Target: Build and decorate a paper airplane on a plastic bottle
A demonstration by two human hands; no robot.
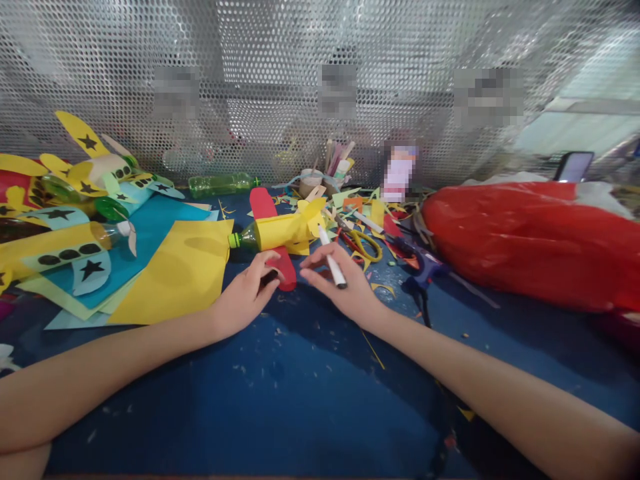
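Observation:
A toy plane made from a green-capped plastic bottle [245, 237] wrapped in yellow paper [280, 232] lies on the blue table. A red paper wing [263, 203] crosses under it, and yellow tail pieces [314, 217] stand at its right end. Beside the near end of the wing, my left hand [245, 290] pinches a small black piece that looks like a marker cap [270, 277]. My right hand [350, 283] is closed on a white marker [333, 260], its black end toward me and its tip pointing up toward the tail.
Finished paper-and-bottle planes [75, 257] crowd the left, over blue and yellow sheets [180, 267]. Behind lies a green bottle [220, 184]. Paper scraps, yellow-handled scissors [367, 245] and a blue glue gun [425, 267] are right of centre. A red plastic bag [525, 243] fills the right.

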